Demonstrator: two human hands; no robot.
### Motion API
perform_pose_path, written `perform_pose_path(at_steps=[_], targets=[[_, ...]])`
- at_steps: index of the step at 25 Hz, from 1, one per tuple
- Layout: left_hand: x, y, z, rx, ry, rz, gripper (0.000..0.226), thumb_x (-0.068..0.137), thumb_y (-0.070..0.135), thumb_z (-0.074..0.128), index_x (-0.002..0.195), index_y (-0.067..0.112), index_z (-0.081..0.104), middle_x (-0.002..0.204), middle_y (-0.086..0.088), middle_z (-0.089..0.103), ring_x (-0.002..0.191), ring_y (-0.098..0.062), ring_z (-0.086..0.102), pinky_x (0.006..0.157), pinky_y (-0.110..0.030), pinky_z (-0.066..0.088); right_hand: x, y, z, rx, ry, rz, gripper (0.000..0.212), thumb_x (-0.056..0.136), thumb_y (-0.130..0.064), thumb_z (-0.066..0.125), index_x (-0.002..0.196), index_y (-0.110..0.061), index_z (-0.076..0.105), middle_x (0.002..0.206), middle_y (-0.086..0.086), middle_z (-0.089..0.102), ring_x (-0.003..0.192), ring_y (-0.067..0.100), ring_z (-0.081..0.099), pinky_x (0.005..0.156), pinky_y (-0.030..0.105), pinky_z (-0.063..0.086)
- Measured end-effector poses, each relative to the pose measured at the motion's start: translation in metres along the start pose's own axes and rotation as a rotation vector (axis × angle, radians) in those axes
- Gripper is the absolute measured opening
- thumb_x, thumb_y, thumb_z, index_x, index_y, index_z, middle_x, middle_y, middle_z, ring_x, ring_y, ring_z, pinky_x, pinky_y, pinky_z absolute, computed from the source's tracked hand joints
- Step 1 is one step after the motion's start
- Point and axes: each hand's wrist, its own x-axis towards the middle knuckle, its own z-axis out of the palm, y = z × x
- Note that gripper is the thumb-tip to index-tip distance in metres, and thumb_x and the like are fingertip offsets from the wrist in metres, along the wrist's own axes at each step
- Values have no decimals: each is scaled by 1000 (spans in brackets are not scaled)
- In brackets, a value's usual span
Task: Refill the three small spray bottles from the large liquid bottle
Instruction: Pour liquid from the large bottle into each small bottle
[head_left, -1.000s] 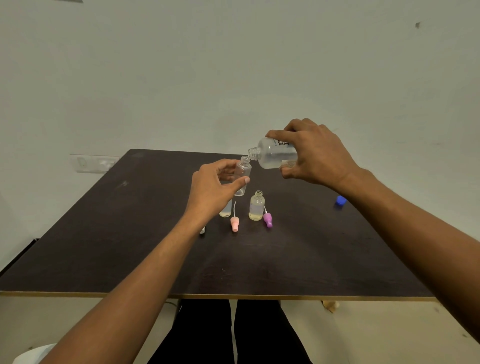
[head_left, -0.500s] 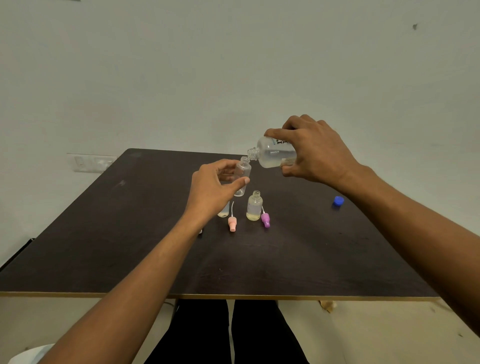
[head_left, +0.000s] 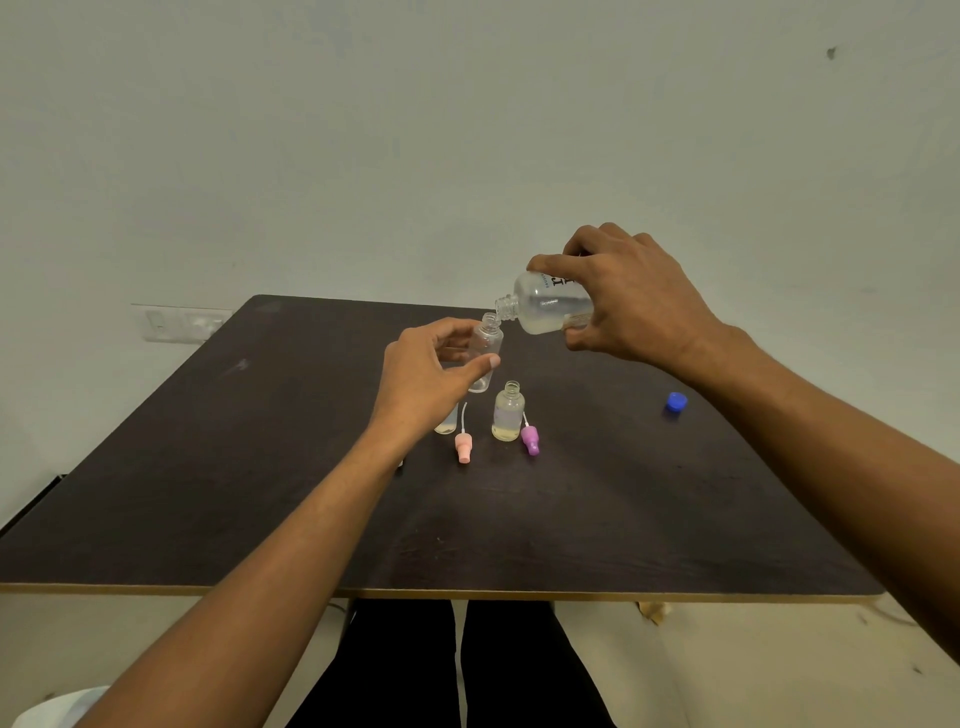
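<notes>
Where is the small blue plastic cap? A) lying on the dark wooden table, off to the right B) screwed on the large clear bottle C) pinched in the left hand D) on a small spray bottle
A: the small blue plastic cap lies alone on the dark table.

Dark brown table (head_left: 260, 467); blue cap (head_left: 676, 402); pink sprayer (head_left: 463, 447); purple sprayer (head_left: 530, 439); pale yellow liquid (head_left: 505, 431)

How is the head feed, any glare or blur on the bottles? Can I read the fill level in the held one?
Head view: light soft and even, no hard glare on the large bottle or the held spray bottle; both sharp. The held bottle's clear plastic against the dark table leaves its level unreadable. Wide-angle stretch enlarges the forearms near the lower corners.
</notes>
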Motion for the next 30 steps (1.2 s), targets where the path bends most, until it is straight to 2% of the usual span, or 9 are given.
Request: perform_pose_path(at_steps=[12, 19, 24, 30], targets=[[0, -1, 2, -3, -7, -4, 43, 81, 32, 87, 121, 26, 74, 107, 13, 76, 98, 3, 71, 93, -19, 56, -1, 1, 2, 3, 7, -2, 77, 79, -34, 84, 149, -35, 54, 126, 4, 60, 118, 26, 54, 96, 42, 44], [0, -4, 4, -19, -19, -22, 38, 80, 30, 88, 116, 30, 74, 95, 24, 72, 91, 15, 67, 83, -4, 51, -3, 1, 4, -1, 9, -8, 76, 78, -33, 84, 148, -34, 54, 125, 3, 60, 116, 26, 54, 96, 41, 44], [0, -2, 4, -21, -14, -11, 39, 80, 31, 88, 117, 29, 74, 100, 19, 75, 92, 11, 69, 87, -11, 53, -3, 2, 2, 1, 11, -2, 77, 78, -33, 84, 149, -34, 54, 126, 3, 59, 117, 26, 54, 96, 40, 43], [0, -3, 4, -13, -16, -5, 39, 80, 31, 88, 116, 30, 74, 99, 19, 75, 92, 11, 69, 86, -10, 53, -3, 3, 2, -10, 12, -6, 78, 77, -32, 85, 149, -34, 54, 126, 3, 60, 116, 25, 54, 97, 41, 44]])
